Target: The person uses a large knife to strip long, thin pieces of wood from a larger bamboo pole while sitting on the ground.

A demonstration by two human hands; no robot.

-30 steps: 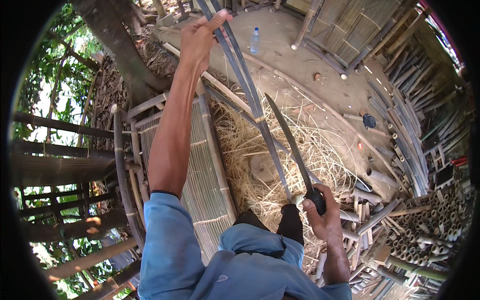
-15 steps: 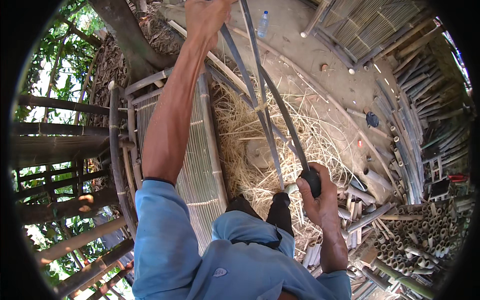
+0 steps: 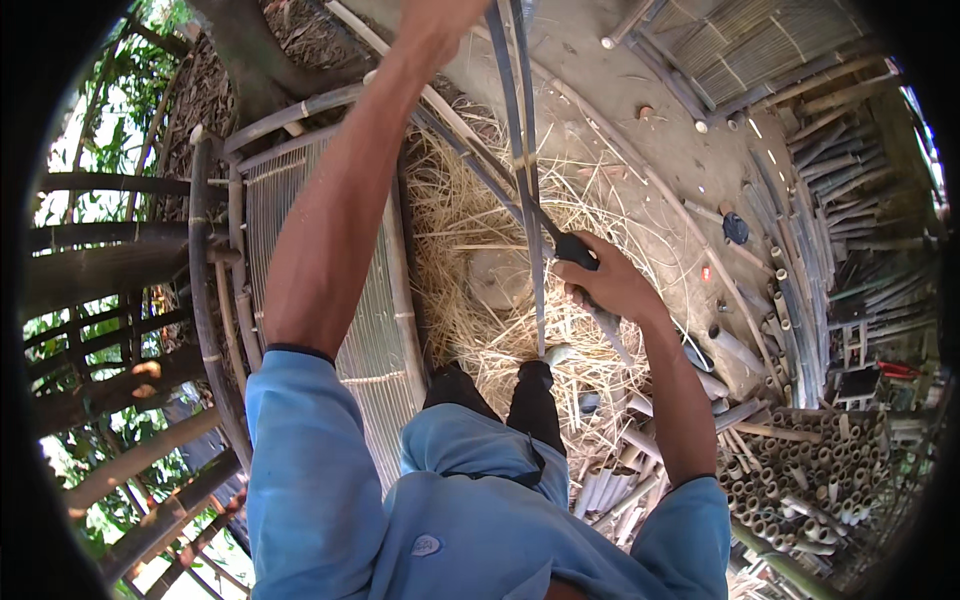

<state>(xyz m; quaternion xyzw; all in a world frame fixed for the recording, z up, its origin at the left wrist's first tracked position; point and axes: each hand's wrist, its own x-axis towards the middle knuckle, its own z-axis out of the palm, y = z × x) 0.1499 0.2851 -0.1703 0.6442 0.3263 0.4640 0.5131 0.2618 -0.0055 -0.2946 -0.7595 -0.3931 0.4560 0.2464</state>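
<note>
My left hand (image 3: 440, 25) is raised at the top edge, closed on the upper part of a long split bamboo pole (image 3: 523, 115); its fingertips are cut off by the picture's edge. The pole stands nearly upright, its lower end by my foot. Two dark lengths spread apart above a pale band. My right hand (image 3: 615, 280) is wrapped round the black handle (image 3: 577, 251) of a long-bladed knife. Its dark blade (image 3: 546, 222) points up and left to the bamboo, where most of it is hidden.
Pale shavings (image 3: 470, 225) cover the ground before my feet. A slatted bamboo bench (image 3: 375, 330) stands at my left, beside a bamboo railing (image 3: 210, 290). At the right lie stacked bamboo tubes (image 3: 800, 480) and long poles (image 3: 805, 290). A woven panel (image 3: 750, 55) is at the upper right.
My right hand has moved up and left with the knife, bringing its handle close to the bamboo. The pole's two lengths look closer together. My left hand has shifted slightly up and right.
</note>
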